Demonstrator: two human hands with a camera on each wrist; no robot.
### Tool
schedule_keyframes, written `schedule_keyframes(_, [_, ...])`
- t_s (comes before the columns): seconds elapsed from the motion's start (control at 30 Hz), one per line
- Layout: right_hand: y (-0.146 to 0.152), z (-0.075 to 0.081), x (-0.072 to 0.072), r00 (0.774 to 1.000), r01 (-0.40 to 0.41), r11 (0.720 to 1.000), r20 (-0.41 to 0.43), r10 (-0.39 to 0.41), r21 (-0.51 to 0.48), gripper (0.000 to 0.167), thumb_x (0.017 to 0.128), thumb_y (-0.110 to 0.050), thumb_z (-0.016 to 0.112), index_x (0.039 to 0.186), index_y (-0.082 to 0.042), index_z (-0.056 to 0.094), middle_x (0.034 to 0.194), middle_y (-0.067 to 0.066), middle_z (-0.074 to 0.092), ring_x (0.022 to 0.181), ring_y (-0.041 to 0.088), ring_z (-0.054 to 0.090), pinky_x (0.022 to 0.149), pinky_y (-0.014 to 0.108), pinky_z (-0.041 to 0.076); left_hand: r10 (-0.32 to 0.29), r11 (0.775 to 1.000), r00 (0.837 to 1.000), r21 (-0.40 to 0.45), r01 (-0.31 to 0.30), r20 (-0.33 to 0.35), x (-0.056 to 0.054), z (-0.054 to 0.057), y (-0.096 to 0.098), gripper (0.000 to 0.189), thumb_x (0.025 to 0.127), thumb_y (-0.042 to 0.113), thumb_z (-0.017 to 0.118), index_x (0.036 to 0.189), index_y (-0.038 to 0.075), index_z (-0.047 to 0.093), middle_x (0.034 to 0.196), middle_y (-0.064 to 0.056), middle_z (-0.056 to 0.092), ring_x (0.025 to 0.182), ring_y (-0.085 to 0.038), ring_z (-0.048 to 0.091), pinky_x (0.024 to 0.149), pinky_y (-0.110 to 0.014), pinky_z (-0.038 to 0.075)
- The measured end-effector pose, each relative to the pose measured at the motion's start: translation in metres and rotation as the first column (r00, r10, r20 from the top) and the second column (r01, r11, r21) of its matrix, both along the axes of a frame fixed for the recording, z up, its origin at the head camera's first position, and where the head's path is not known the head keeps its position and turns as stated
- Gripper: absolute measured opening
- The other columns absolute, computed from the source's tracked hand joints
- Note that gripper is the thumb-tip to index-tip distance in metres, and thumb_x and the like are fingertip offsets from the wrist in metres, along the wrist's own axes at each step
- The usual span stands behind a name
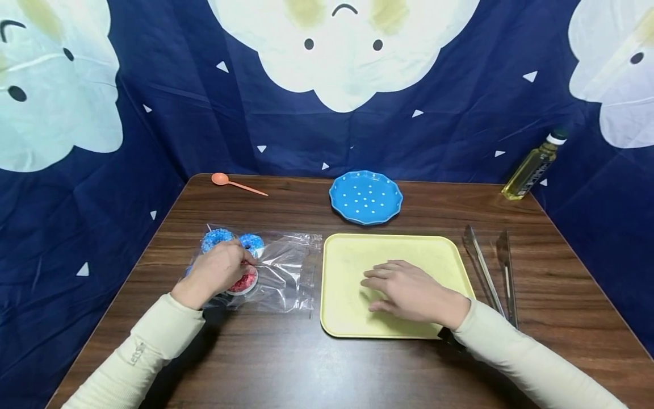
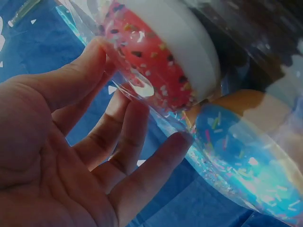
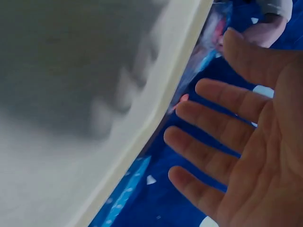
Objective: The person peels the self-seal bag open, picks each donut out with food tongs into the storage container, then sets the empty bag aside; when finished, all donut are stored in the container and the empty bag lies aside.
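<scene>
On the left of the table lies a clear plastic bag [image 1: 281, 278] with toy doughnuts inside. A red-topped doughnut [image 1: 244, 282] with sprinkles and a white base sits beside blue ones, one blue doughnut [image 1: 252, 242] showing at the back. My left hand [image 1: 217, 270] is over the bag; in the left wrist view its thumb and forefinger pinch the film by the red doughnut, while the other fingers spread toward a blue doughnut [image 2: 236, 156]. Above the yellow tray [image 1: 342, 284], my right hand [image 1: 409, 292] has its fingers spread and holds nothing.
An orange spoon [image 1: 237, 184] lies at the back left, and a blue dotted plate [image 1: 365, 197] stands behind the tray. Metal tongs [image 1: 490, 278] rest right of the tray, close to the right forearm. An oil bottle [image 1: 533, 167] stands at the back right corner.
</scene>
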State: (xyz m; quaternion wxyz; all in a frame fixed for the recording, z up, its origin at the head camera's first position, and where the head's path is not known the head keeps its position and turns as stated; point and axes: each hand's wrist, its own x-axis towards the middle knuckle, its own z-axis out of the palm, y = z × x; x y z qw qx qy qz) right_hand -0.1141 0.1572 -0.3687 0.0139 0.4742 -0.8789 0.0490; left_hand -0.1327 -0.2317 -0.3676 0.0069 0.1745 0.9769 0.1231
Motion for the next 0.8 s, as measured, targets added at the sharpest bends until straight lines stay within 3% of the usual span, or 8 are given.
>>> schedule_keyframes(0.17, [0.024, -0.005, 0.004, 0.991, 0.133, 0.989, -0.011, -0.133, -0.066, 0.048, 0.089, -0.035, 0.076, 0.126, -0.004, 0.067, 0.128, 0.014, 0.065, 0.120, 0.034, 0.059, 0.103, 0.051, 0.042, 0.027, 1.000, 1.000, -0.007, -0.027, -0.003, 0.001, 0.001, 0.001, 0.004, 0.086, 0.016, 0.080, 0.089, 0.015, 0.082, 0.093, -0.004, 0.073, 0.090, -0.027, 0.066, 0.074, -0.049, 0.055])
schedule_keyframes(0.33, [0.043, -0.006, 0.006, 0.961, 0.258, 0.960, -0.074, -0.266, -0.110, 0.048, 0.088, -0.029, 0.078, 0.125, -0.001, 0.067, 0.125, 0.018, 0.066, 0.116, 0.038, 0.061, 0.099, 0.055, 0.044, 0.055, 0.998, 0.998, -0.031, -0.055, 0.015, 0.002, 0.005, 0.000, 0.006, 0.088, 0.018, 0.079, 0.093, 0.015, 0.081, 0.097, -0.007, 0.073, 0.091, -0.028, 0.067, 0.071, -0.052, 0.055])
schedule_keyframes(0.43, [0.059, -0.005, 0.009, 0.927, 0.354, 0.926, -0.084, -0.366, -0.132, 0.048, 0.087, -0.026, 0.078, 0.126, 0.001, 0.065, 0.125, 0.020, 0.065, 0.114, 0.041, 0.061, 0.097, 0.056, 0.045, 0.076, 0.997, 0.996, -0.034, -0.075, 0.043, 0.002, 0.008, 0.001, 0.009, 0.088, 0.017, 0.078, 0.096, 0.013, 0.080, 0.095, -0.007, 0.071, 0.085, -0.024, 0.064, 0.067, -0.050, 0.054])
schedule_keyframes(0.57, [0.084, -0.002, 0.014, 0.863, 0.493, 0.858, -0.040, -0.503, -0.141, 0.051, 0.088, -0.023, 0.077, 0.128, 0.003, 0.062, 0.125, 0.024, 0.064, 0.113, 0.046, 0.060, 0.094, 0.059, 0.045, 0.076, 0.997, 0.996, -0.034, -0.075, 0.055, 0.001, 0.009, 0.002, 0.013, 0.089, 0.015, 0.077, 0.101, 0.011, 0.079, 0.094, -0.009, 0.069, 0.077, -0.021, 0.058, 0.061, -0.041, 0.053])
schedule_keyframes(0.8, [0.113, -0.005, 0.025, 0.771, 0.634, 0.765, 0.023, -0.636, -0.113, 0.063, 0.087, -0.028, 0.077, 0.134, 0.007, 0.054, 0.134, 0.034, 0.053, 0.116, 0.056, 0.052, 0.091, 0.065, 0.042, 0.023, 0.999, 0.999, -0.048, -0.024, -0.023, 0.004, 0.010, 0.001, 0.015, 0.089, 0.019, 0.079, 0.100, 0.009, 0.080, 0.085, -0.002, 0.066, 0.075, -0.020, 0.056, 0.060, -0.037, 0.052])
